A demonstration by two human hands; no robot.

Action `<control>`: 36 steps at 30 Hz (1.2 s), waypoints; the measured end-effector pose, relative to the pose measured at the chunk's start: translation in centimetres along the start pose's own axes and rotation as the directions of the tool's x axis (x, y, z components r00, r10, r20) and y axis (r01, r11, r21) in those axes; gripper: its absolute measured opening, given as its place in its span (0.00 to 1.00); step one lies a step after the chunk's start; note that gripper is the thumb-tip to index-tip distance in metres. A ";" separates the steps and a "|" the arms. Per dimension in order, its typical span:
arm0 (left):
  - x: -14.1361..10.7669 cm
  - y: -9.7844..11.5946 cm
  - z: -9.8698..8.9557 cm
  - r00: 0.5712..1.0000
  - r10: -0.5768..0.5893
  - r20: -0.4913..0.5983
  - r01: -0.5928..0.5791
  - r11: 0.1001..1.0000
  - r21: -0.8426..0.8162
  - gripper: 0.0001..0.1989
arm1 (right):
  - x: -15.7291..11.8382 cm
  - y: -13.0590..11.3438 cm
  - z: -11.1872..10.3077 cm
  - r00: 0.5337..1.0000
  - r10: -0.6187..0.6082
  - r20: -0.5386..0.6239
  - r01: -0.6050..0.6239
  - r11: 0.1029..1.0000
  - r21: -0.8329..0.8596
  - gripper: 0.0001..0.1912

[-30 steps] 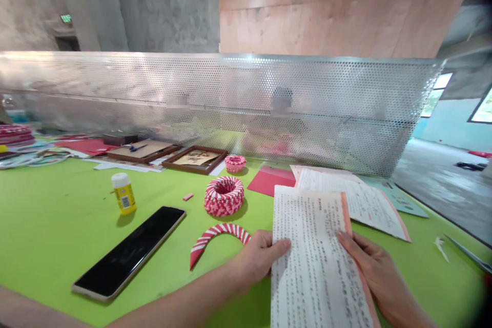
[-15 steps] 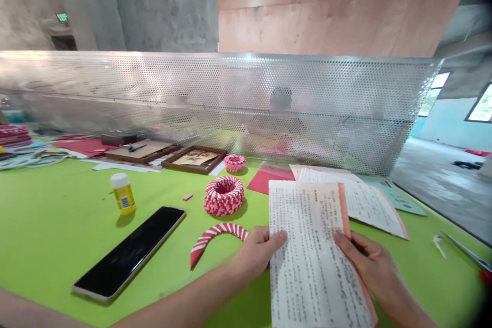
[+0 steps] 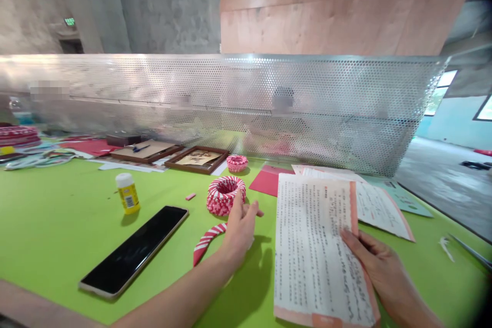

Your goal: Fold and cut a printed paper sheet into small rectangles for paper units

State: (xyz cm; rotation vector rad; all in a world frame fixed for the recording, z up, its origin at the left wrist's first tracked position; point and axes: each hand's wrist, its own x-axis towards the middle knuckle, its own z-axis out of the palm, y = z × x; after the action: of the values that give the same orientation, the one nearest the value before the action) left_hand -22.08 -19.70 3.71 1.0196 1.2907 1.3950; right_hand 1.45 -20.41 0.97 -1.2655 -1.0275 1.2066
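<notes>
A long white printed sheet with an orange-red border [image 3: 319, 251] stands tilted at lower right of view, pinched at its right edge by the right hand [image 3: 384, 271]: thumb on front, other fingers behind, mostly hidden. Can't tell if its bottom edge touches the table. One-hand grip only, so sheet could flop or slip if thumb eases.

Left hand [image 3: 240, 230] is off the sheet, raised, fingers [image 3: 239, 205] spread, not pinching anything. Tips are right by a red-and-white woven paper bowl [image 3: 225, 196]; can't tell if touching. A red-and-white striped curved paper strip [image 3: 205, 246] lies just beside the hand. Careless swing could shove bowl or strip out of place.

Behind the held sheet, a second bordered printed sheet [image 3: 380, 210] lies near a flat red card [image 3: 265, 183]; either could slide if brushed. Yellow glue bottle with white cap [image 3: 127, 193] stands on the lime-green tabletop [image 3: 57, 215], easily tipped by a wide arm move. Black smartphone [image 3: 132, 251] lies flat nearby. Thin metal blade [image 3: 471, 252] at far right: cut risk if right hand drifts.
</notes>
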 end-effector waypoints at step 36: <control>-1.6 -1.1 1.0 0.860 -0.139 0.492 0.224 0.967 -0.118 0.13 | -1.4 -1.4 1.4 0.997 -0.056 0.049 0.048 0.988 0.144 0.10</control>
State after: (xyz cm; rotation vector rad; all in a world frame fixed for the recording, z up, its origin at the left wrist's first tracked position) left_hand -20.65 -21.08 2.80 1.0143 0.8545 1.0012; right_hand -0.02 -21.52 2.56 -1.0949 -0.9878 1.2563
